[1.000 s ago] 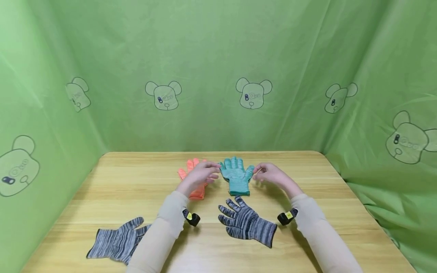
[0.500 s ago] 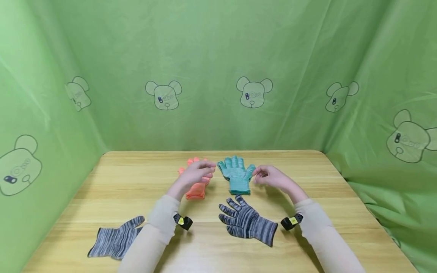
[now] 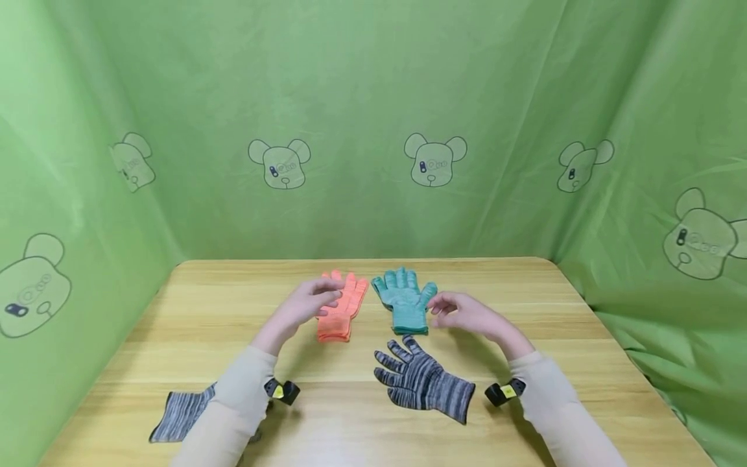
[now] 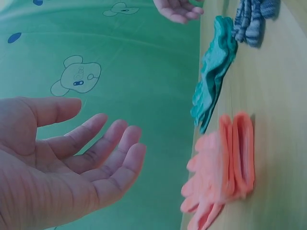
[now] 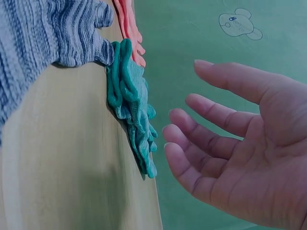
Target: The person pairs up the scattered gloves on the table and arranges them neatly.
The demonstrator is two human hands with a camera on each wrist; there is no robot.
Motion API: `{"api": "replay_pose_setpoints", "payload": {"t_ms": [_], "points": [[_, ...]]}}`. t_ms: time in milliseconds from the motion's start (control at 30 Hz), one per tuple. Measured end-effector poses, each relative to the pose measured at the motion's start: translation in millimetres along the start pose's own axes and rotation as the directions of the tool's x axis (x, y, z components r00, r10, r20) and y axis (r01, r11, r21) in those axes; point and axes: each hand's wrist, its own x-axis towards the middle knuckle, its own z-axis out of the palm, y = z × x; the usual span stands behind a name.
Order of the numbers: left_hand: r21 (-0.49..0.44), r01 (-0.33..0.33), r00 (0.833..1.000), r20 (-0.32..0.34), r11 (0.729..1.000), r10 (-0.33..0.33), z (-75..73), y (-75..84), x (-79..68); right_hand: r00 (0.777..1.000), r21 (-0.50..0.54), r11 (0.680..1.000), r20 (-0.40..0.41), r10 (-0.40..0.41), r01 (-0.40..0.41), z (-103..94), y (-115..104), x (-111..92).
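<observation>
My left hand [image 3: 300, 303] hovers over the left side of a stacked pair of orange gloves [image 3: 335, 324]. Its fingers [image 4: 125, 165] are relaxed and hold nothing, as the left wrist view shows. Beside the thumb of a stacked teal pair of gloves [image 3: 406, 308] is my right hand [image 3: 469, 316], fingers loosely bent around nothing. Nearer the front, a grey striped glove [image 3: 426, 381] lies flat with its cuff toward the right. A second grey striped glove [image 3: 181, 415] is at the front left, largely hidden under my left forearm.
The wooden table [image 3: 350, 402] has a far edge that meets a green curtain [image 3: 362, 214] printed with bear heads. More curtain hangs along both sides. Each wrist carries a small black camera [image 3: 283, 392].
My left hand has drawn back leftward and toward me, uncovering more of the orange gloves, while its forearm covers more of the left grey glove. The right hand has shifted slightly nearer.
</observation>
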Motion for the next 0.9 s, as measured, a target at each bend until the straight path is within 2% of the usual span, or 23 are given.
{"api": "replay_pose_setpoints", "payload": {"t_ms": [167,600,900], "points": [[0.015,-0.022,1.000,-0.009,1.000,0.023,-13.0,-5.0,-10.4,0.999,-0.026,0.999,0.015,-0.030,0.031,3.2,4,-1],[0.170,-0.094,0.993,-0.058,0.981,0.106,-46.0,-27.5,-47.3,0.989,-0.003,0.997,0.125,-0.081,0.082,12.1,0,-9],[0.236,-0.121,0.986,-0.081,0.964,0.144,-63.3,-42.4,-70.1,0.958,0.014,0.987,0.239,-0.157,0.158,18.0,-1,-10]]}}
